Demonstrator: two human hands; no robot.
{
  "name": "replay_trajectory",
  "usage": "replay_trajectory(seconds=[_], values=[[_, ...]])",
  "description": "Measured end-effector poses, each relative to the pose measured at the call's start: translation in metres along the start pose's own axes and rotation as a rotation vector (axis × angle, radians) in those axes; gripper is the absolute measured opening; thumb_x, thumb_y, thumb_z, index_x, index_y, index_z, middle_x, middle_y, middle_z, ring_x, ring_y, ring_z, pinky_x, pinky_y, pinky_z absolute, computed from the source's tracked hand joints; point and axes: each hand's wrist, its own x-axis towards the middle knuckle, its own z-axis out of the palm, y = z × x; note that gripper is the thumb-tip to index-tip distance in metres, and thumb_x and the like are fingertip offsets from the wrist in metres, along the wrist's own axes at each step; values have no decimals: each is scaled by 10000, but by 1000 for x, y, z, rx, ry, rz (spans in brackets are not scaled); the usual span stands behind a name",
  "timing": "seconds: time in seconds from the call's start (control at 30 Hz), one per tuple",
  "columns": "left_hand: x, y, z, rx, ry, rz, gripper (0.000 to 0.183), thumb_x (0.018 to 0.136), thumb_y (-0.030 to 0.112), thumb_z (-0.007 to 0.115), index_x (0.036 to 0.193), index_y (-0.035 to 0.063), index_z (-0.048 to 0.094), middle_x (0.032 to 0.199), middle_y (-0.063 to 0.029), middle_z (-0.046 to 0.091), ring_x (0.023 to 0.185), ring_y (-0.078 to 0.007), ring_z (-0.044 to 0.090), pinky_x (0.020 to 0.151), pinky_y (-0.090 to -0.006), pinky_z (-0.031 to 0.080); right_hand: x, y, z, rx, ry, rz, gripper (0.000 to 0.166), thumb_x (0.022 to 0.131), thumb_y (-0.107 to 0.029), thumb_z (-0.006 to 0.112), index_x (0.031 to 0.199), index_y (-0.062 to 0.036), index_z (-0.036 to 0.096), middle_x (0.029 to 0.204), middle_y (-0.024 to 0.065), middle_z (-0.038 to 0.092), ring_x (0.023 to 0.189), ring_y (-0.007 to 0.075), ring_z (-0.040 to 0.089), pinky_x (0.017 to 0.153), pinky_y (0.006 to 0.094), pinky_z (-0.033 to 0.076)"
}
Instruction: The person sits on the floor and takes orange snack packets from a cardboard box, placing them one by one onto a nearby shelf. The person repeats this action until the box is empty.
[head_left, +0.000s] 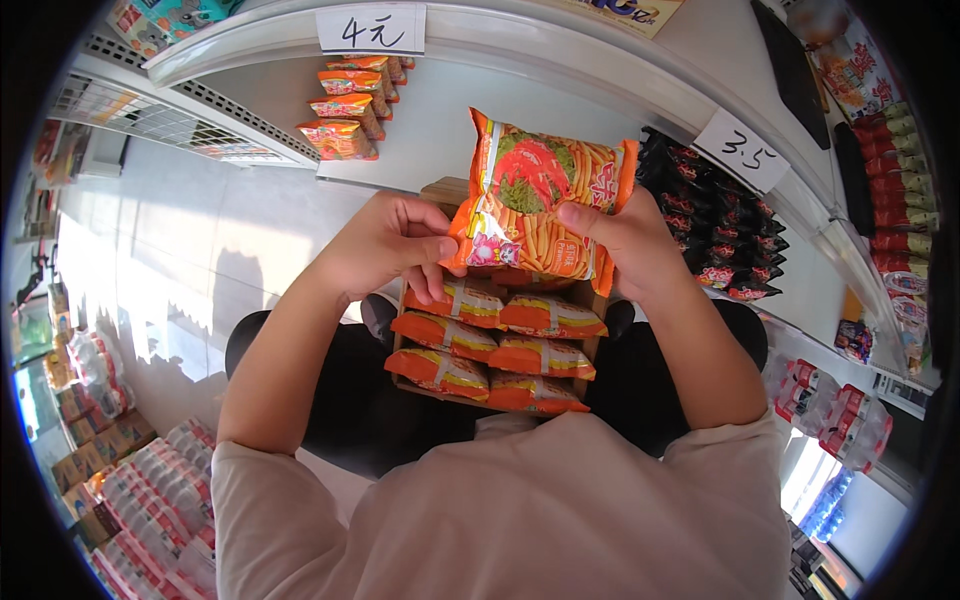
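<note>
My right hand (634, 240) grips the right side of an orange snack bag (544, 202), its thumb lying across the printed front. At the bag's lower left corner, my left hand (386, 247) pinches the edge between thumb and fingers. The bag is held face up above a cardboard box (589, 386) between my knees. Rows of similar orange bags (547, 356) fill the visible part of the box, and the held bag hides its far part. Ahead, a white shelf (442, 112) carries a row of matching orange bags (341, 140) at its left.
Black snack packets (720, 232) stand in rows on the shelf to the right. A raised shelf lip (525, 56) with handwritten price cards (371, 30) curves across the front. Shrink-wrapped packs (161, 487) are stacked at lower left, and bottle packs (832, 409) sit at right.
</note>
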Motion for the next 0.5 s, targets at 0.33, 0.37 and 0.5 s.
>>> replay_trajectory(seconds=[0.33,0.37,0.5], values=[[18,-19,42,-236,164,455,619,886,131,811,1399,-22,502,1247,-121,689,1137,-195,673,999,-358,545,-5,31,21,-351,-73,-165,353,888,-117,811,1195,10,693,1073,79,762,922,113,691,816,320,552],[18,-16,42,-250,171,415,621,877,109,816,1397,-23,504,1247,-120,690,1133,-192,675,995,-359,548,-5,31,23,-315,-79,-152,353,887,-111,811,1194,16,692,1073,82,760,928,118,693,823,323,554],[10,-2,36,-166,164,354,491,858,65,822,1289,-27,605,1170,-105,724,1056,-177,701,953,-354,571,-8,21,30,-163,-100,-68,370,882,-75,804,1211,36,675,1096,102,749,964,152,706,859,342,566]])
